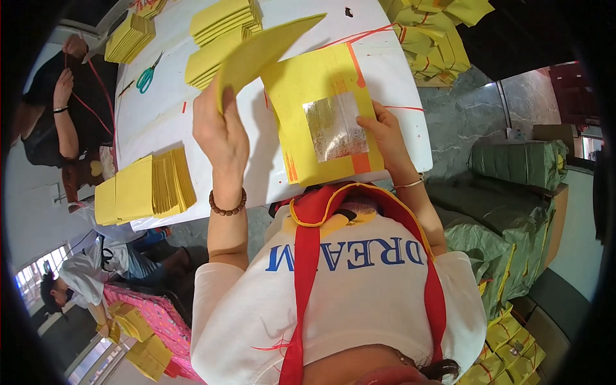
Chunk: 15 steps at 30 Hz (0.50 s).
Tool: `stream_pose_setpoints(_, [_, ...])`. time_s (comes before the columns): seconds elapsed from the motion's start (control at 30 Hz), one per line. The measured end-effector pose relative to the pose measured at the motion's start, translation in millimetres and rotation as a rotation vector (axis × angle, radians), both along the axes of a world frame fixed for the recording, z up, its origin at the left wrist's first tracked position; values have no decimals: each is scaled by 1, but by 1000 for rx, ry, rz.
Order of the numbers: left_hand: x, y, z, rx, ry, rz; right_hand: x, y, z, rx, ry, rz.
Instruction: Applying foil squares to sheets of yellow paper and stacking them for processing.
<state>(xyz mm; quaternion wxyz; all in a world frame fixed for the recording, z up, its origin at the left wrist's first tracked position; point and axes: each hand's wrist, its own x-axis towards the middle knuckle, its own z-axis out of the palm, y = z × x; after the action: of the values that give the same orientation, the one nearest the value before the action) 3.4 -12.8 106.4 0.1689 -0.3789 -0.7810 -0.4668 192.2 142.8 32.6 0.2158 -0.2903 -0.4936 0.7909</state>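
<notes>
A stack of yellow paper sheets (298, 80) lies at the table's near edge, in front of my body. Its top sheet bears a shiny silver foil square (335, 126) and orange-red stripes. My left hand (221, 131) is closed on the lower end of a bent batch of yellow paper (263, 51), raised on the left above the stack. My right hand (388, 138) grips the stack's right edge, thumb on top by the foil; its other fingers are partly hidden.
On the white table (154, 119) are teal-handled scissors (146, 78), red strings and folded yellow bundles (173, 183). More yellow bundles (436, 54) are piled at the far right. Green wrapped bales (494, 224) stand right of me. Two people work at left, one holding red string (96, 109).
</notes>
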Motion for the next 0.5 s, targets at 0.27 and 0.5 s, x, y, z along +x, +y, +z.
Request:
stream_pose_setpoints(0.27, [70, 18, -42, -490, 308, -402, -3, -12, -3, -65, 22, -69])
stream_pose_setpoints(0.5, [84, 14, -52, -469, 339, -481, 4, -9, 0, -91, 33, -59])
